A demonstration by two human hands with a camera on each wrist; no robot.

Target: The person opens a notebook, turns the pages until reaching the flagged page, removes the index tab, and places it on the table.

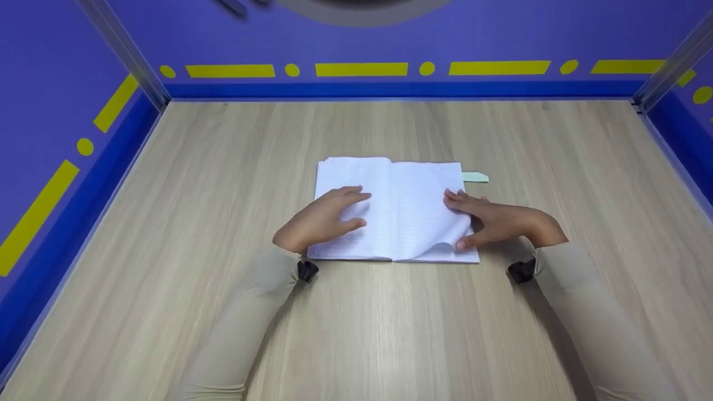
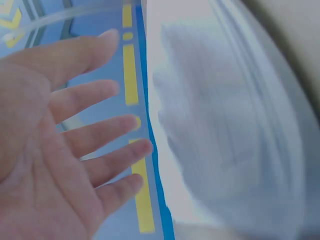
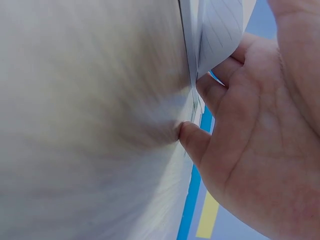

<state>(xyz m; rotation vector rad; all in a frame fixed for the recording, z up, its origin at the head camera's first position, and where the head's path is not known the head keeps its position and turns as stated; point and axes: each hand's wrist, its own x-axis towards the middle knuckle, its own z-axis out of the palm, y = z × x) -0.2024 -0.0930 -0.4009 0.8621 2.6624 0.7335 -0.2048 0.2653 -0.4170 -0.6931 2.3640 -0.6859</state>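
A lined notebook (image 1: 420, 195) lies spread on the table, its pages white. My left hand (image 1: 326, 217) is over the left page, fingers extended and thumb apart. In the left wrist view, that hand (image 2: 75, 135) holds nothing, with the paper to its right. At the notebook's right edge, my right hand (image 1: 496, 220) has its fingertips on the right page, with the thumb near the lower corner. That corner is lifted and curled. In the right wrist view, the curled page (image 3: 220, 35) hides some fingertips of the right hand (image 3: 265, 125), and one finger reaches the table surface.
A pale green tab (image 1: 475, 177) sticks out beyond the notebook's upper right side. The wood-grain table (image 1: 223, 167) is bordered by blue panels (image 1: 356, 44) with yellow marks at the back and both sides. Dark wrist devices (image 1: 522, 272) sit at the cuffs.
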